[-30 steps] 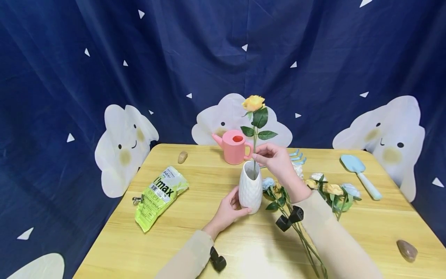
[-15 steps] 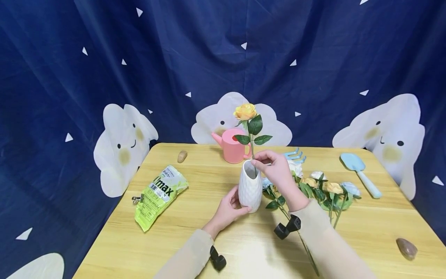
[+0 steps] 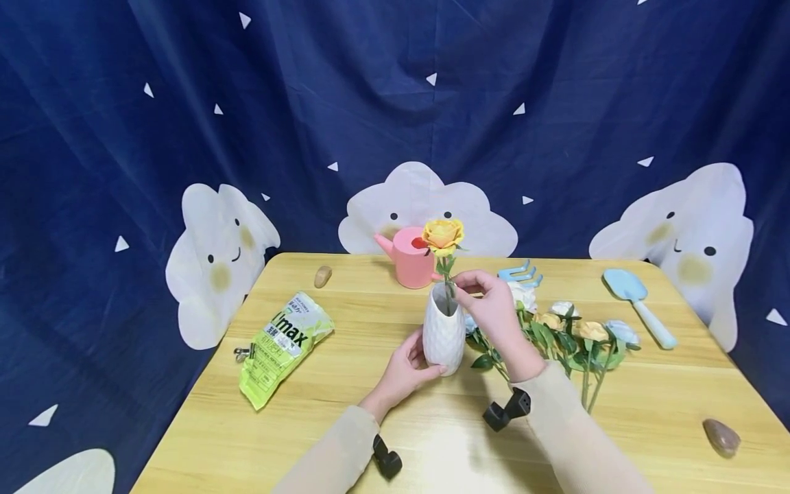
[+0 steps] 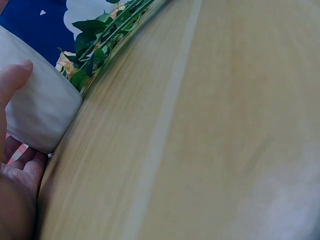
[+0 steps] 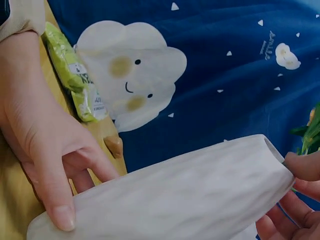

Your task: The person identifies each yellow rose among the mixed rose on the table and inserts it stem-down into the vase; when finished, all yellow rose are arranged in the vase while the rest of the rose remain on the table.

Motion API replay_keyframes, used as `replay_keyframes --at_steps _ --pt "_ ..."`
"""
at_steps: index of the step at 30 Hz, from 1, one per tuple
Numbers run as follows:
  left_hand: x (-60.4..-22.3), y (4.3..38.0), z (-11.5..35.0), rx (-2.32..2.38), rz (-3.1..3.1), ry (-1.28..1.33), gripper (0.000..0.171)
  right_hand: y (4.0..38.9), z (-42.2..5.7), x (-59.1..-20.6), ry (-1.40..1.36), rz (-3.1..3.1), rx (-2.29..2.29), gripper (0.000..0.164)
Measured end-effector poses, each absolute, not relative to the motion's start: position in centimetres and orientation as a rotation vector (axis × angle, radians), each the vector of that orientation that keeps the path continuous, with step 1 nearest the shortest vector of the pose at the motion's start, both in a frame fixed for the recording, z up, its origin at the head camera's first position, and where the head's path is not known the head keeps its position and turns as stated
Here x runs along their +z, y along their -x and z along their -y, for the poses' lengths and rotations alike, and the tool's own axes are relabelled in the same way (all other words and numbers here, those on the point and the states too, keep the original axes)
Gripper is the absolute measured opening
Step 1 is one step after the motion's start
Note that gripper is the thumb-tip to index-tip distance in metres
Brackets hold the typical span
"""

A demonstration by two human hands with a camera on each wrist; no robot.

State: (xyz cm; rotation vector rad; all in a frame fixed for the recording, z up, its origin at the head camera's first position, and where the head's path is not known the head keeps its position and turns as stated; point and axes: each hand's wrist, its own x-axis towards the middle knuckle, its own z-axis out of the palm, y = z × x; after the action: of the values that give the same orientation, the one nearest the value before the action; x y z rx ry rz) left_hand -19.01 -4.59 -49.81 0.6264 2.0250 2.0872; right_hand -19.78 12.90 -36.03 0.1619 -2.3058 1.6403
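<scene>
A white textured vase (image 3: 444, 340) stands upright on the wooden table, and my left hand (image 3: 404, 374) grips it low down from the left. In the left wrist view my thumb lies across the vase (image 4: 42, 95) near its base. The yellow rose (image 3: 443, 235) has its stem down inside the vase mouth. At the rim, my right hand (image 3: 494, 305) pinches that stem between thumb and fingers. The right wrist view shows the right fingertips close against the vase (image 5: 170, 190) opening, with the rose's green leaves (image 5: 312, 135) at the edge.
Several roses (image 3: 591, 332) lie to the right, partly behind my right arm. A pink watering can (image 3: 412, 259) and a blue rake (image 3: 520, 273) stand behind. Also on the table are a blue trowel (image 3: 636, 302), a green bag (image 3: 284, 350) and stones (image 3: 721, 438).
The yellow rose has come down lower into the vase and turned, its bloom now facing me. My right hand has shifted slightly lower, to the rim. The left hand stays on the vase.
</scene>
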Motion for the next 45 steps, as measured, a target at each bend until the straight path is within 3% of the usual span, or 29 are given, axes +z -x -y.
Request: replay_keyframes --at_steps 20,30,45 --pt "-49.8 18.9 4.4 2.1 -2.039 -0.619 0.078 17.2 -16.8 -38.0 -0.075 2.326 1.771 0.023" --pt "-49.4 18.8 4.1 2.084 -2.089 -0.57 0.084 15.7 -20.3 -39.3 0.053 2.363 1.799 0.028" --pt "-49.5 18.9 4.1 2.082 -2.088 -0.582 0.078 12.9 -26.7 -42.5 0.177 2.42 1.633 0.035"
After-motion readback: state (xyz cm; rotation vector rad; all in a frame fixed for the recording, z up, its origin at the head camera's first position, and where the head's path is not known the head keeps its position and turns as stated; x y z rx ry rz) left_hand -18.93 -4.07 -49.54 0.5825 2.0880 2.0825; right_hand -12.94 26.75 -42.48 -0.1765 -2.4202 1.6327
